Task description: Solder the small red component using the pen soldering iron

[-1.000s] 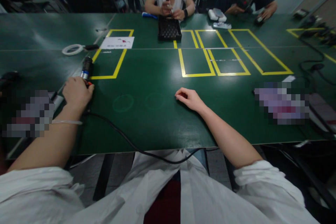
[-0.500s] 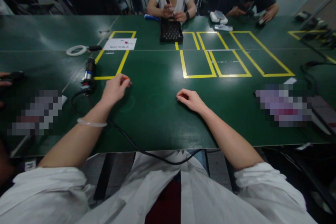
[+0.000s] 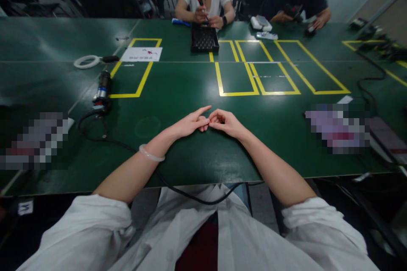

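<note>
My left hand (image 3: 190, 123) and my right hand (image 3: 226, 122) meet at the fingertips on the green table (image 3: 178, 89), just in front of me. The left index finger is stretched out; its other fingers close toward the right hand. A tiny red spot shows where the fingertips touch; I cannot tell what it is. My right hand lies with its fingers curled in. A pale bangle (image 3: 151, 154) is on my left wrist. A black and silver power tool (image 3: 102, 89) lies at the left, apart from both hands, and its black cable (image 3: 95, 137) loops back under my left forearm.
Yellow tape rectangles (image 3: 237, 77) mark the table's middle. A white ring (image 3: 85, 61) and a white sheet (image 3: 141, 53) lie at the far left. Across the table a black tray (image 3: 204, 39) sits before a person's hands (image 3: 206, 16) holding a red-handled tool. Another person (image 3: 299, 6) works at the far right.
My left hand let go of the power tool and swept right across the table to meet my right hand. The right hand stayed nearly still.
</note>
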The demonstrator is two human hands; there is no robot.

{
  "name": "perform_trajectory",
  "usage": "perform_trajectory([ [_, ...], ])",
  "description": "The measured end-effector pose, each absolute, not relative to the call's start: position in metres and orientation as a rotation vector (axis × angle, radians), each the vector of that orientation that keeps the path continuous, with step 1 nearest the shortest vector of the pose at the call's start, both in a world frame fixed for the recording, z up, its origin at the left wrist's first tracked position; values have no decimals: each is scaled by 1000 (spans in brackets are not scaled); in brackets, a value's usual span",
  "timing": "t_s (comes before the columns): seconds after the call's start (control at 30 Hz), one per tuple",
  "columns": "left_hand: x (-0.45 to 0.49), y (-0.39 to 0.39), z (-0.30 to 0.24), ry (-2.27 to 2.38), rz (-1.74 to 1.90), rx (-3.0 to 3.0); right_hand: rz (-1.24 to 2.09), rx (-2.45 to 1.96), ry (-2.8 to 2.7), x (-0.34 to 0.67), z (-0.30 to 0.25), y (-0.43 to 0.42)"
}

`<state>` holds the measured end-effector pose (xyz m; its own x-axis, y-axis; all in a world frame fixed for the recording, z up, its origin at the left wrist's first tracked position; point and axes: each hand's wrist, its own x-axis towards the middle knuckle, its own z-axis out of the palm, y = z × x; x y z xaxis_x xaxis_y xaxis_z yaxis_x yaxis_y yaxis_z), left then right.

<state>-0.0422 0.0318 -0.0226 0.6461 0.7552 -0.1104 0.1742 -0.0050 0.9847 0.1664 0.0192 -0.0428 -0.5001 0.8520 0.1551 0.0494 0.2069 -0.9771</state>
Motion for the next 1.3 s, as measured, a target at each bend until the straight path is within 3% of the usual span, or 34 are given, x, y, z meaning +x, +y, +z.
perform_trajectory([
  [0.5, -39, 30, -27, 905, 655, 1467, 1014, -967, -1844, 166, -42, 18],
  [0.83, -39, 27, -27, 870, 696, 1498, 1261, -947, -1696, 165, -47, 21],
  [1.3, -37, 25, -25, 883, 794, 1471, 1044, -965, -1814, 166, -45, 20],
])
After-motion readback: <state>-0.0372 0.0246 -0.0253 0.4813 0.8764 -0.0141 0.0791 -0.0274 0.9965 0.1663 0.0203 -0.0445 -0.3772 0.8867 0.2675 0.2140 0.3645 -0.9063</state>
